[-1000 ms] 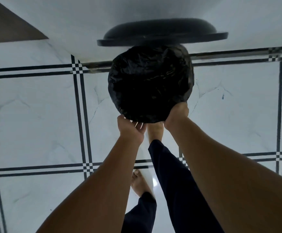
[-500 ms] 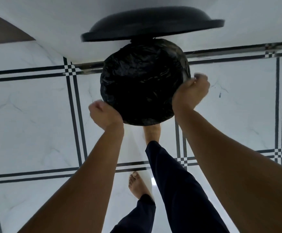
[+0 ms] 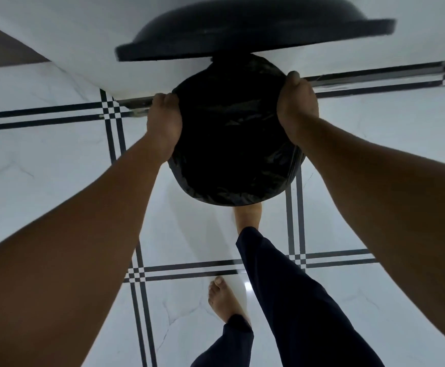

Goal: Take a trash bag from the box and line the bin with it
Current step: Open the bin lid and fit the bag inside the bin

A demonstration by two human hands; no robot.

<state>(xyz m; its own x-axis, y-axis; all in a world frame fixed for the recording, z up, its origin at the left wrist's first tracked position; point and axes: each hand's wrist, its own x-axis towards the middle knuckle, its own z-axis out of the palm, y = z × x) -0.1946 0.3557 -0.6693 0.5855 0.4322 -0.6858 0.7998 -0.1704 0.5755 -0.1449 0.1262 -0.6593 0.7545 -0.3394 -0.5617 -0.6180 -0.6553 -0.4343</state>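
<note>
Bin (image 3: pixel 236 181) sits upper centre of frame, on the white tiled floor (image 3: pixel 43 168), lined with a black trash bag (image 3: pixel 232 133) folded over its rim. Left hand (image 3: pixel 164 123) clamps the bag edge on the bin's left side, fingers curled over the rim. Right hand (image 3: pixel 296 102) grips the bag edge on the right side, fingers wrapped over. Black lid (image 3: pixel 253 27) stands open above the bin, top of frame. One bare foot (image 3: pixel 224 300) lower centre.
</note>
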